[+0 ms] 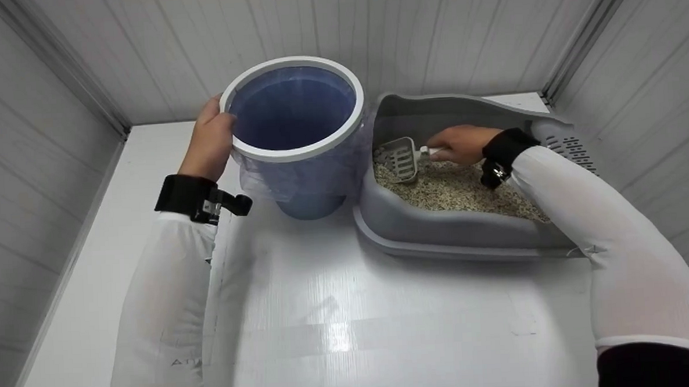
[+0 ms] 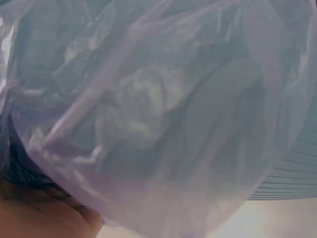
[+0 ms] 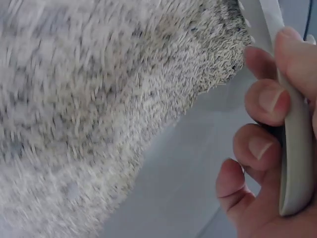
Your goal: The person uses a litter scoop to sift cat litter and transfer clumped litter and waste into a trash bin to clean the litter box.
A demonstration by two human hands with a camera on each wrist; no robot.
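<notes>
A blue bin with a white rim and a clear plastic liner is tilted toward me. My left hand grips its rim on the left side. Right of it stands a grey litter tray filled with pale pellet litter. My right hand holds the handle of a grey slotted scoop, whose head rests on the litter at the tray's left end. In the right wrist view my fingers curl round the scoop handle above blurred litter.
Everything sits on a white glossy floor enclosed by white panelled walls on the left, back and right. The tray's raised grey rim with vent slots is at the right.
</notes>
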